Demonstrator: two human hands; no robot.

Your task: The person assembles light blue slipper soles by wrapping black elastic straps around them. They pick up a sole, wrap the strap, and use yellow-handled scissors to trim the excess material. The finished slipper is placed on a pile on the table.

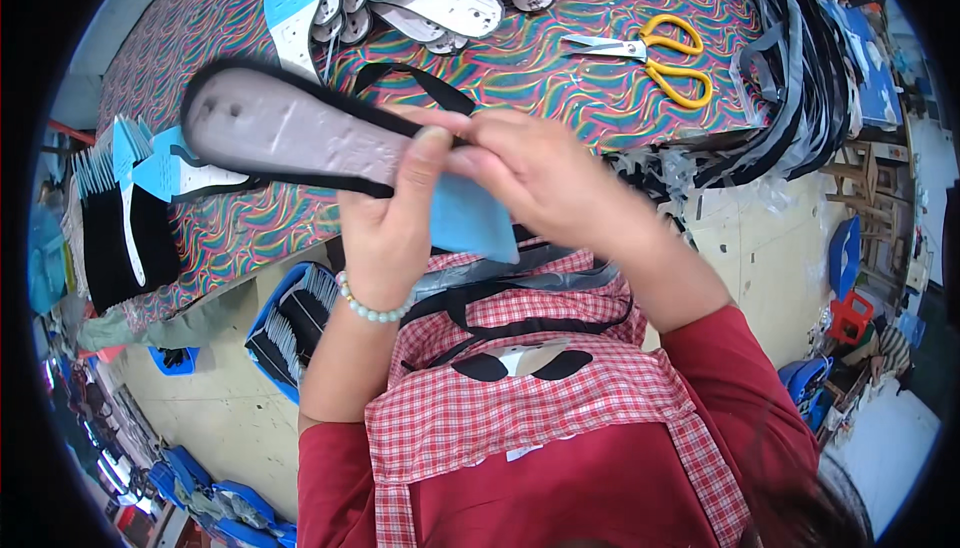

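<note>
A shoe insole [290,128], pale grey with black edging round its rim, lies tilted across my left hand [385,213], which grips it with the thumb on top. Its light blue end [472,218] hangs below my fingers. My right hand [540,163] meets the left at the insole's narrower part, pinching the black edging there; the fingertips hide the exact hold. A black strip [415,78] loops on the table just beyond my hands. Yellow-handled scissors [650,56] rest on the patterned table, blades partly apart, untouched.
Loose insoles [450,6] are heaped at the table's far side. More blue-and-white ones [150,173] lie at the left edge. Black and grey strips [800,78] hang over the right corner. A blue bin [290,333] of insoles stands below left, and a red stool [850,318] at right.
</note>
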